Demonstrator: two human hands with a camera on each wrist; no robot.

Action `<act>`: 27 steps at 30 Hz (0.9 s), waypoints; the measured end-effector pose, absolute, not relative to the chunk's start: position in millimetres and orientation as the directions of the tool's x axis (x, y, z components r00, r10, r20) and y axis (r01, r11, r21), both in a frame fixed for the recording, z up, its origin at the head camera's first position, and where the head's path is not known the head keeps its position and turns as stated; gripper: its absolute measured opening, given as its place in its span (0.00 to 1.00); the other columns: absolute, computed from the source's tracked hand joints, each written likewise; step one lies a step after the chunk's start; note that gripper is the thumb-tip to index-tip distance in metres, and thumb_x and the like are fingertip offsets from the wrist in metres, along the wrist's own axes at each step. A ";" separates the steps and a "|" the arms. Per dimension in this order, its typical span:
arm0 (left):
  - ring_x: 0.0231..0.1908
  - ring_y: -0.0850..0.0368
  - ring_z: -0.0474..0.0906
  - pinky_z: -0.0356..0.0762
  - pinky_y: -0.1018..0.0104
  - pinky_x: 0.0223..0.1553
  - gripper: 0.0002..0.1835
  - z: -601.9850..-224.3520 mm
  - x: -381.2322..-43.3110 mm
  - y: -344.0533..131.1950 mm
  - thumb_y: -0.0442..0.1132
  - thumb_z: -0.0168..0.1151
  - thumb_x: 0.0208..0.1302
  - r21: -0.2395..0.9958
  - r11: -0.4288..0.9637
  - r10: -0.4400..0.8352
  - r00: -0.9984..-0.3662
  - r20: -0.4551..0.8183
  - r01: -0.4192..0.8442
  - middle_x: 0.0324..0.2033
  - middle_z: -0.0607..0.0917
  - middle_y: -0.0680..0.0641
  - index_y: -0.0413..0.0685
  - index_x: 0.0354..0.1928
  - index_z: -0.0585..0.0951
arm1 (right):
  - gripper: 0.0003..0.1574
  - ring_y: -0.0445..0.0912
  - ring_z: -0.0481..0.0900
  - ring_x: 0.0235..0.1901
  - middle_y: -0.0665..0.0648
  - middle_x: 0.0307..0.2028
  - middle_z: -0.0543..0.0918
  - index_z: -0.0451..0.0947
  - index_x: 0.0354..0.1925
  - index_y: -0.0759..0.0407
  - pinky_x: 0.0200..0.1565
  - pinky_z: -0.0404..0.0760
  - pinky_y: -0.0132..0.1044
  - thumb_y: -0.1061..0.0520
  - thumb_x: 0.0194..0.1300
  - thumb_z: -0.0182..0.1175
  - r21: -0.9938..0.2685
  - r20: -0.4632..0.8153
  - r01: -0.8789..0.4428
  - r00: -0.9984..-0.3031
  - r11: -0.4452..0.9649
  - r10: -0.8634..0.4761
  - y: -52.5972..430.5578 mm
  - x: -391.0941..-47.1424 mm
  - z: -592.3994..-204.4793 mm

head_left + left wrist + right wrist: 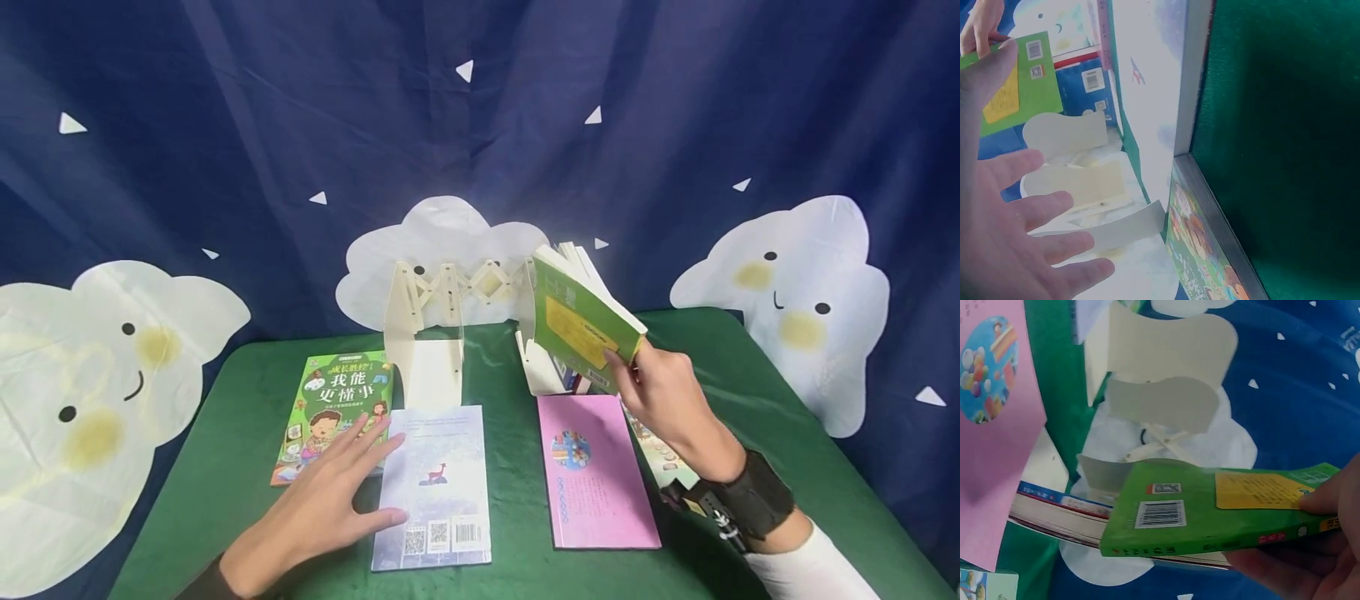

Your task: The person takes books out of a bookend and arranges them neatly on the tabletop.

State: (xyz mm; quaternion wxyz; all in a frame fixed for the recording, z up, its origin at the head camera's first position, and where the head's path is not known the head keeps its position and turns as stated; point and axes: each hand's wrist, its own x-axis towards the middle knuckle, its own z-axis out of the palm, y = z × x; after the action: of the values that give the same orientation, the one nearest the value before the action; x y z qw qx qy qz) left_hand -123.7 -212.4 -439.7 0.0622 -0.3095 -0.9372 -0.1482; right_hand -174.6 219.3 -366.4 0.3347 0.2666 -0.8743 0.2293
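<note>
My right hand (671, 400) grips a green book (573, 321) with a yellow panel, thumb on the cover and fingers behind it. The book is tilted at the right end of a cream expanding book rack (437, 371), in front of other books (573, 381) standing there. In the right wrist view its barcode (1160, 514) faces the camera. My left hand (322, 492) is spread, holding nothing, over the near part of a green cartoon-cover book (341, 387) and the left edge of a pale lilac book (442, 442).
A pink book (596, 475) lies in front of the rack's right end. Partly under my right wrist lies another illustrated book (660, 450). The green-covered table (495, 358) backs onto a dark blue curtain (300, 100) with white clouds.
</note>
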 end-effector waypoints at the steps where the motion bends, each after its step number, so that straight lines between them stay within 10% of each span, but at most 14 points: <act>1: 0.70 0.48 0.47 0.60 0.41 0.61 0.47 -439.2 -123.8 -212.3 0.76 0.55 0.50 0.249 0.759 0.563 -0.799 0.213 0.602 0.72 0.55 0.54 0.66 0.71 0.60 | 0.22 0.41 0.77 0.17 0.60 0.30 0.86 0.71 0.55 0.60 0.13 0.71 0.33 0.62 0.61 0.58 -0.233 0.700 -0.616 -0.643 0.753 -0.310 221.1 -171.3 -364.1; 8: 0.70 0.54 0.46 0.63 0.42 0.60 0.49 -434.8 -125.3 -208.3 0.76 0.57 0.49 0.296 0.739 0.562 -0.796 0.223 0.605 0.72 0.56 0.55 0.68 0.72 0.56 | 0.21 0.42 0.81 0.22 0.61 0.35 0.86 0.74 0.52 0.59 0.15 0.73 0.28 0.64 0.59 0.61 -0.336 0.654 -0.615 -0.697 0.714 -0.292 225.5 -156.0 -352.6; 21: 0.66 0.52 0.58 0.64 0.42 0.59 0.55 -425.7 -125.1 -186.2 0.67 0.70 0.43 0.533 0.657 0.496 -0.838 0.228 0.533 0.70 0.60 0.57 0.67 0.73 0.53 | 0.15 0.36 0.61 0.07 0.50 0.32 0.86 0.78 0.49 0.53 0.07 0.56 0.29 0.55 0.63 0.63 -0.708 0.315 -0.422 -0.907 0.566 -0.281 211.9 -140.5 -339.7; 27: 0.65 0.55 0.61 0.71 0.55 0.57 0.49 -415.2 -126.2 -169.6 0.55 0.72 0.50 0.801 0.388 0.534 -0.820 0.207 0.455 0.70 0.61 0.58 0.65 0.72 0.55 | 0.08 0.34 0.58 0.08 0.45 0.27 0.86 0.81 0.40 0.53 0.08 0.53 0.29 0.54 0.62 0.64 -0.750 0.262 -0.403 -0.909 0.525 -0.323 203.2 -135.4 -339.0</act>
State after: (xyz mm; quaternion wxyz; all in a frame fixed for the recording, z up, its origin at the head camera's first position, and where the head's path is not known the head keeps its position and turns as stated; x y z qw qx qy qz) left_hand -126.2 -169.6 -415.2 -0.0422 -0.2972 -0.8321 -0.4663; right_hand -135.4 203.2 -339.0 0.0452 0.2082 -0.8720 0.4407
